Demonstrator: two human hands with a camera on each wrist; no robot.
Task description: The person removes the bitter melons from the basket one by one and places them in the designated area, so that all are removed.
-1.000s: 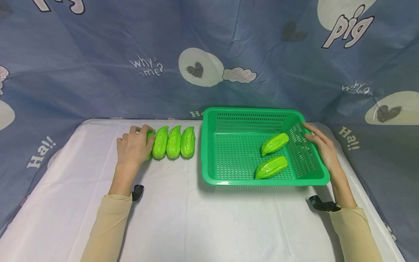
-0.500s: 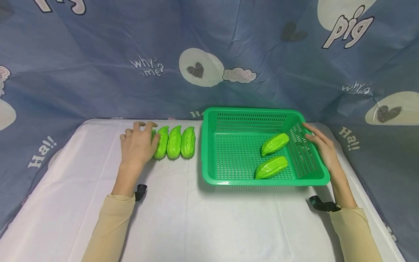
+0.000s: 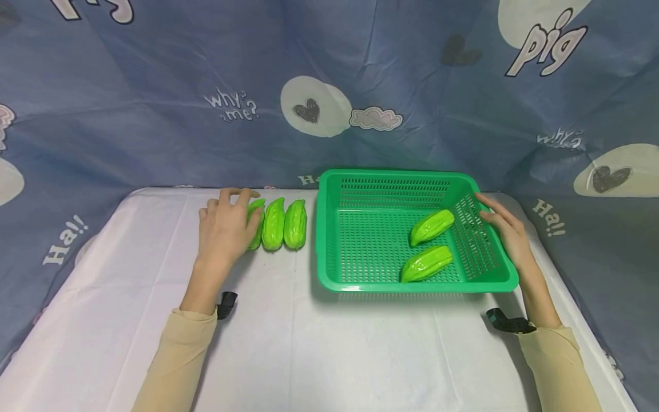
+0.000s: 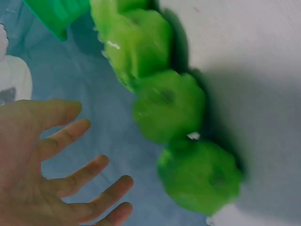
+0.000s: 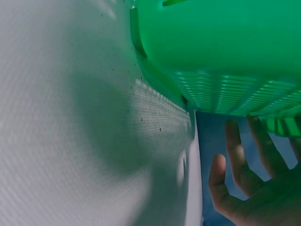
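Observation:
My left hand (image 3: 225, 232) hovers with spread, loosely bent fingers over the left end of a row of bright green, ribbed bitter melons. In the left wrist view its fingers stand apart from the end bitter melon (image 4: 200, 176). Two of the row, a middle bitter melon (image 3: 273, 224) and the right one (image 3: 295, 224), show fully; the hand partly or wholly hides the others. Two more, an upper bitter melon (image 3: 432, 226) and a lower one (image 3: 426, 263), lie inside a green plastic basket (image 3: 322, 240). My right hand (image 3: 511, 233) rests extended fingers against the basket's right side.
A white cloth (image 3: 370, 349) covers the table. Behind it hangs a blue printed curtain (image 3: 195, 137). The basket stands at the back right of the table, to the right of the row. Each wrist wears a black camera mount (image 3: 226, 305).
My left hand has shifted right along the row, from the leftmost bitter melon towards its neighbour, and its fingers hold nothing. The right hand, the basket and the bitter melons look unmoved.

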